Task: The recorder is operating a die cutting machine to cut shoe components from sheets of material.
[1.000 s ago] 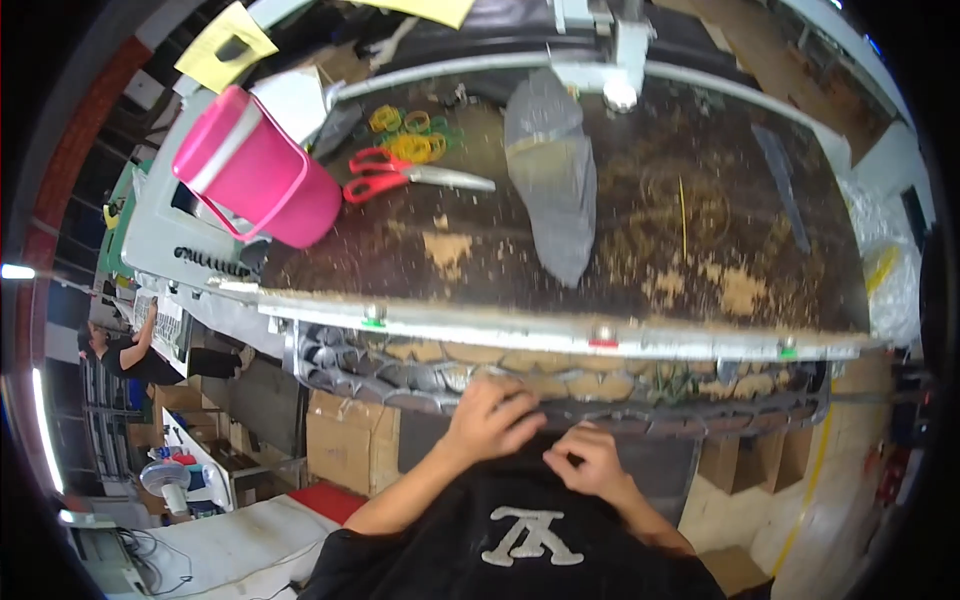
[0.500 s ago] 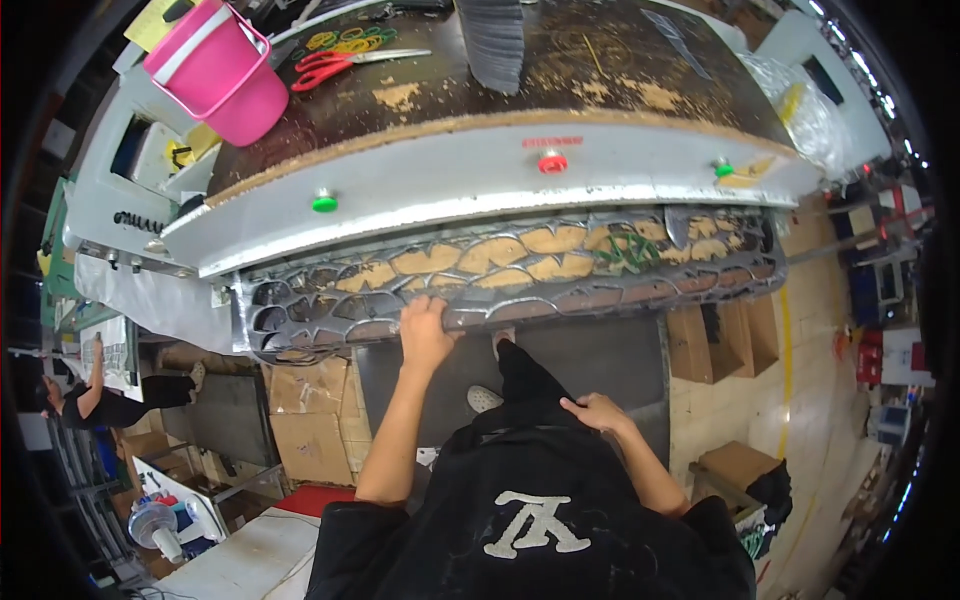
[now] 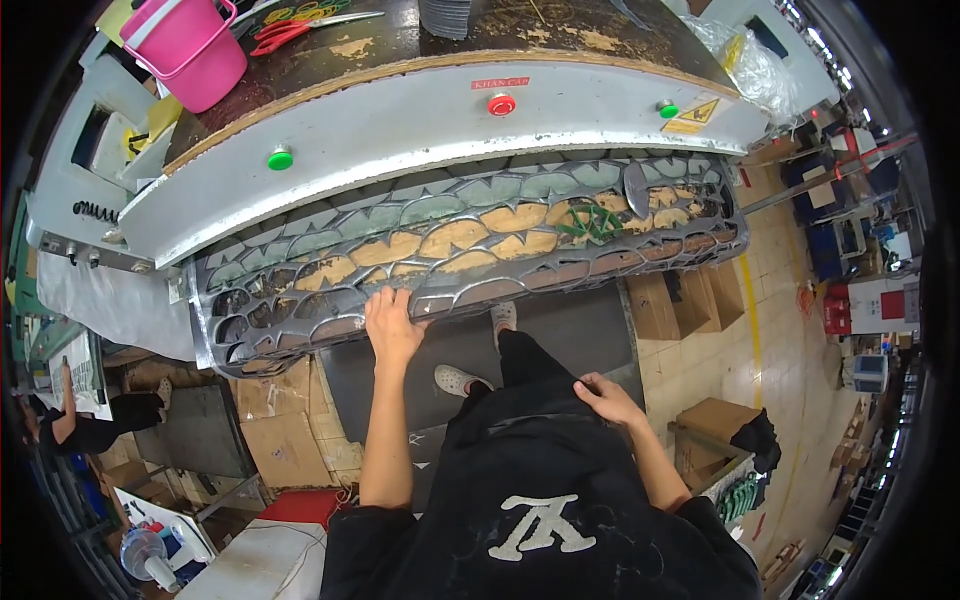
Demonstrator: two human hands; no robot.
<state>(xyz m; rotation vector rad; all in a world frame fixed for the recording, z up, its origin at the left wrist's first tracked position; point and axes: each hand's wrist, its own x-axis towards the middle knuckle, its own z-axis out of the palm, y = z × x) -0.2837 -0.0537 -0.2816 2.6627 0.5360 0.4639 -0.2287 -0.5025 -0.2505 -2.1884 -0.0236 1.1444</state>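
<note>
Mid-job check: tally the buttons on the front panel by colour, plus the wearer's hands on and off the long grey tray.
Green buttons: 2
Red button: 1
Hand on the tray edge, the left hand: 1
Hand off it, the right hand: 1
Total: 5

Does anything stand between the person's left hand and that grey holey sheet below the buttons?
Nothing visible does: the left hand appears to rest on the front edge of the grey holey sheet.

On the bench top (image 3: pixel 400 52), the bucket (image 3: pixel 195 65) stands left of the scissors (image 3: pixel 298 31); before the front panel (image 3: pixel 380 125) lies, apparently, a cut-out sheet (image 3: pixel 480 272).
</note>
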